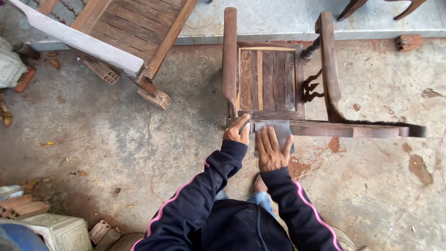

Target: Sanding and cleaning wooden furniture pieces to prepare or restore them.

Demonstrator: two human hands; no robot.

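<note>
Sandpaper, a grey rough sheet (274,129), lies under your flat, unclenched right hand (272,151) on the dark slatted wooden chair (274,79). Your left hand (237,132) grips the chair's top rail; bare concrete floor (139,153) lies around you.

Both arms reach forward, hands side by side.

The left hand (237,133) is curled into a loose fist, knuckles up, thumb side turned toward the right hand; what its fingers close on cannot be made out. The right hand (272,151) lies flat, palm down, fingers spread and pointing away from the body. The two hands are near each other but apart. Both forearms wear dark sleeves with a pink stripe; the left arm bends at the elbow and angles inward, the right runs straighter from the shoulder. One foot shows between the arms.
</note>
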